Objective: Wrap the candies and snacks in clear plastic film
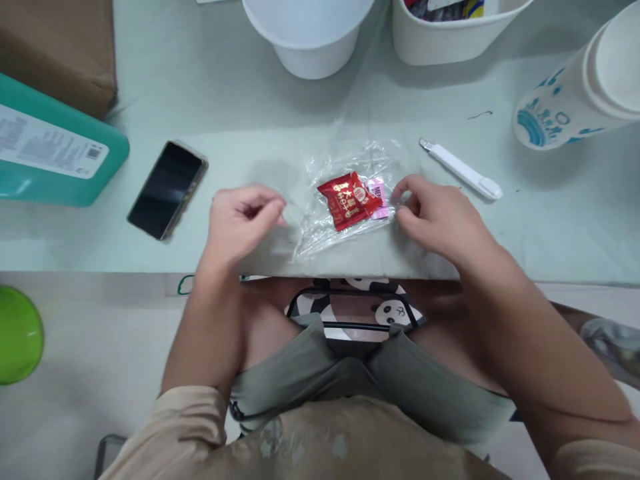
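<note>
A clear plastic bag (315, 230) lies crumpled near the table's front edge. In or on it are a red snack packet (345, 203) with gold lettering and a small pink packet (379, 193), partly covered by the red one. My right hand (440, 217) is at the bag's right edge, thumb and forefinger curled in and closed on the plastic. To the left of the bag, my left hand (237, 217) has its thumb and forefinger pinched together; whatever is between them, if anything, is too small to make out.
A white utility knife (463, 170) lies right of the bag, a phone (167, 190) to the left. Farther back stand a white bowl (315, 57), a white bin (445, 43) and stacked paper cups (555, 113). A green bottle (113, 157) and a cardboard box (60, 47) occupy the left.
</note>
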`<state>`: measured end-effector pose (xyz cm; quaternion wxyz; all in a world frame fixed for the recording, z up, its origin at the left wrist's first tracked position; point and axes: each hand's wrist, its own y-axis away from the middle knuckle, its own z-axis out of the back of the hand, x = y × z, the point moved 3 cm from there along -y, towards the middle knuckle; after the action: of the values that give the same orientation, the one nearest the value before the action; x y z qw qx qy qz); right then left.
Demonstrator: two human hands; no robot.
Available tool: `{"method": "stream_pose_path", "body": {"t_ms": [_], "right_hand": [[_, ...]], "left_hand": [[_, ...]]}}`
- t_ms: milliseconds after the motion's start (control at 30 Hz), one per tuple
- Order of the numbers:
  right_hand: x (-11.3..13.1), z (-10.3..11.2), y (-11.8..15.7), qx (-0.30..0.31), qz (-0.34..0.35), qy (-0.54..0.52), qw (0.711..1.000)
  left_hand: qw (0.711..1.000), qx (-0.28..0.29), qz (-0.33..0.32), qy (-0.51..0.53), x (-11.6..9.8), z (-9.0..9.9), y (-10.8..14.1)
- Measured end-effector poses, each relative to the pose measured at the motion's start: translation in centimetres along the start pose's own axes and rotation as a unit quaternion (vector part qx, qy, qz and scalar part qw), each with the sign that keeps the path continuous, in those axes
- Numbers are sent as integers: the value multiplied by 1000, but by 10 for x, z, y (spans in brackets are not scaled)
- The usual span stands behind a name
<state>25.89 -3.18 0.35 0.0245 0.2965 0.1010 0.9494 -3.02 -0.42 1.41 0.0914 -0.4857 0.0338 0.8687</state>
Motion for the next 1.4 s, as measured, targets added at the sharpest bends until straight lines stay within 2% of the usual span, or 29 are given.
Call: {"method": "stream_pose_path", "body": {"t_ms": [33, 67, 167, 267, 333, 433, 533, 700, 833, 900, 967, 1067, 1133, 1267, 1333, 1400], "right_hand": [[4, 3, 1, -24, -12, 12, 1000], [9, 6, 2, -53, -19, 22, 998], [33, 2, 4, -101, -1, 36, 994], [54, -20, 3, -72, 46, 55, 995], [59, -34, 0, -60, 59, 80, 993], [59, -47, -4, -56, 79, 112, 989], [56, -49, -6, -66, 92, 115, 987], [53, -48, -5, -70, 83, 114, 988], [52, -49, -6, -68, 71, 111, 989], [51, -49, -6, -81, 70, 111, 988], [51, -50, -6, -90, 69, 117, 987], [50, -51, -6, -84, 73, 128, 986], [51, -50, -7, -81, 79, 128, 985], [49, -45, -9, -68, 58, 116, 989], [48, -43, -11, -54, 51, 116, 990], [47, -40, -13, -45, 55, 107, 992]], "left_hand": [[996, -92, -9, -17, -3, -4, -2], [990, -133, -31, -37, -7, -12, -4], [987, -101, -53, -112, -11, -41, -15], [991, -63, 12, -121, -4, -54, -23], [995, -46, 44, -81, 1, -54, -25], [992, -48, 105, 50, 7, -46, -23], [969, -47, 183, 156, 12, -38, -22], [937, -95, 242, 232, 14, -25, -26], [888, -136, 309, 314, 18, -20, -25], [887, -143, 304, 317, 21, -21, -24], [914, -127, 271, 272, 21, -22, -23], [951, -66, 229, 195, 18, -28, -22], [945, -69, 229, 224, 14, -30, -22], [892, -130, 258, 349, 8, -32, -24], [893, -141, 227, 363, 4, -33, -25], [907, -135, 174, 360, 1, -34, -25]]}}
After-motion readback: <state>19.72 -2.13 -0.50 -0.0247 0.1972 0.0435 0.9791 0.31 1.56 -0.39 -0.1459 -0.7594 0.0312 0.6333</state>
